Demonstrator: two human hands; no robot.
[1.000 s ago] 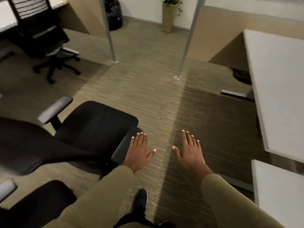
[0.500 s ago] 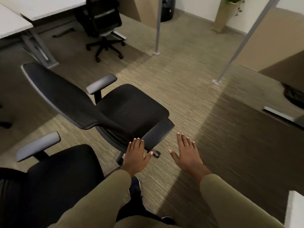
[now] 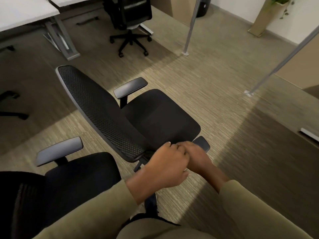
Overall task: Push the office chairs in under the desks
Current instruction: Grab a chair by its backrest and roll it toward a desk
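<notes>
A black office chair (image 3: 160,114) with a mesh back stands on the carpet in front of me, seat facing right, away from the white desk (image 3: 25,12) at the top left. Its near armrest (image 3: 202,144) runs under both my hands. My left hand (image 3: 165,164) is curled over it, thumb underneath. My right hand (image 3: 198,159) lies closed on it just beyond, touching the left. A second black chair (image 3: 77,178) sits at my lower left. A third chair (image 3: 131,18) stands by the desk at the top.
A grey desk leg (image 3: 60,37) stands at the upper left. Two metal poles (image 3: 191,26) (image 3: 283,59) rise from the carpet to the right. A planter (image 3: 265,16) and a dark bin (image 3: 203,6) are by the far wall. Another chair's base (image 3: 10,104) shows at the left edge.
My view has swung left toward the desks. Both hands, spread flat in the air before, have come together and closed on the middle chair's near armrest.
</notes>
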